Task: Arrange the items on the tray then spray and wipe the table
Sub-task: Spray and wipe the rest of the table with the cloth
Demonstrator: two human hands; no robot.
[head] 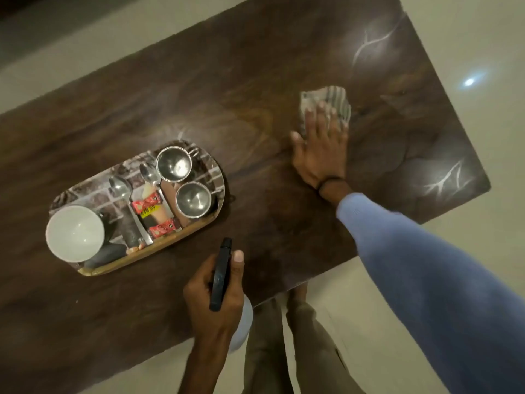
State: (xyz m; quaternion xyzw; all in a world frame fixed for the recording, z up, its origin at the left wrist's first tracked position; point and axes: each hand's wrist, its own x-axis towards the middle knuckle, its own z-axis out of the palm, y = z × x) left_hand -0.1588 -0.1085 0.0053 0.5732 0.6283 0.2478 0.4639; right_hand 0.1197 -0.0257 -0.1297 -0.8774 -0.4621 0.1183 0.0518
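Cloth [329, 100] upper right looks soft and floppy; right hand [321, 155] pins it flat-fingered. Left hand [216, 297] wraps the sprayer [221, 268], lower middle.

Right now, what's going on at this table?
A person is wiping the table. The right hand presses a striped cloth flat against it, fingers straight. The left hand grips a spray bottle by its black head, by the near edge. The tray already holds a white bowl, two steel cups, spoons and red packets.
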